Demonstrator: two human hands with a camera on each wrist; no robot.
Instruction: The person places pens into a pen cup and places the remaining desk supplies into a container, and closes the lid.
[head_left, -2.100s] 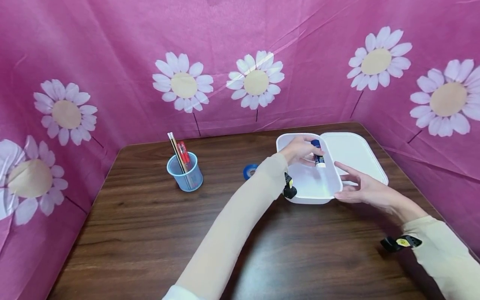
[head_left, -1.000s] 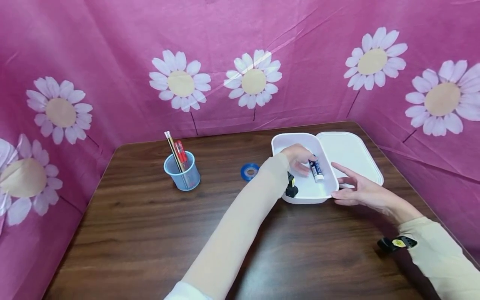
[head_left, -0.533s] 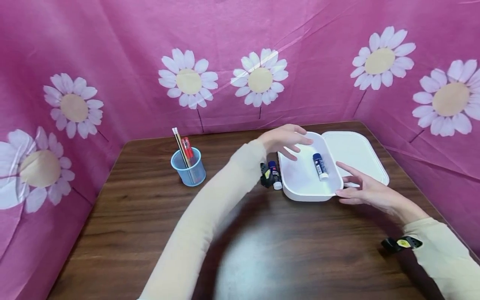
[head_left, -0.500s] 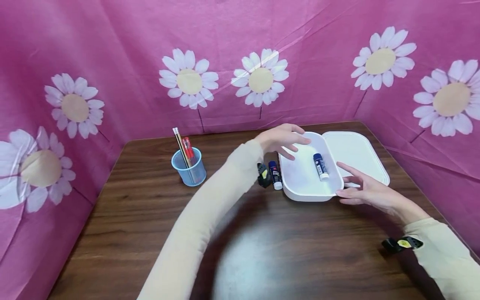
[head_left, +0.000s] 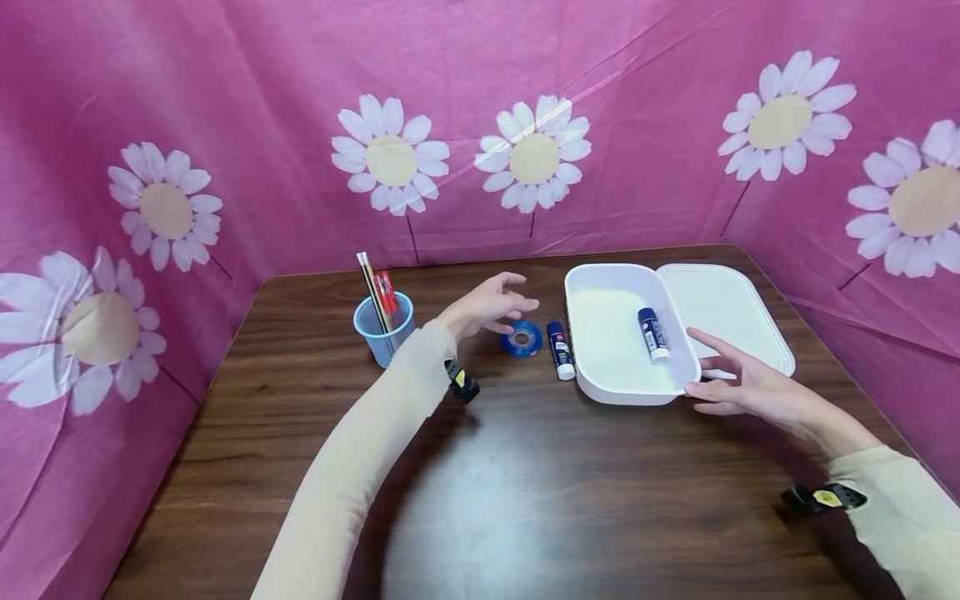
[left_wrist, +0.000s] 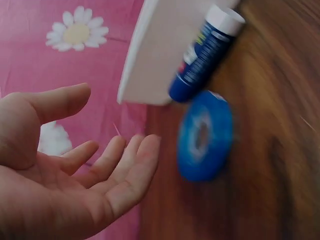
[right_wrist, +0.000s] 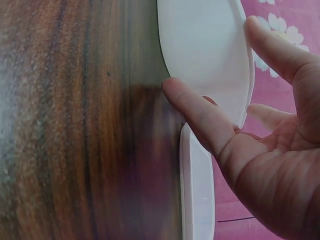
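My left hand hovers with spread, bent fingers at the back left of a roll of blue tape. It holds nothing; in the left wrist view the tape roll lies beyond the fingertips. A blue glue stick with a white end lies between the tape and a white plastic box. Another glue stick lies inside the box. My right hand touches the box's near right corner, thumb at the front and index finger along the side, both fairly straight, as the right wrist view also shows.
The white lid lies flat on the wooden table, right of the box. A blue mesh cup with pencils and a red item stands left of my left hand. A pink flowered cloth surrounds the table.
My left hand let go of the glue stick inside the box, then lifted out and moved left toward the tape roll. My right hand has stayed at the box corner.
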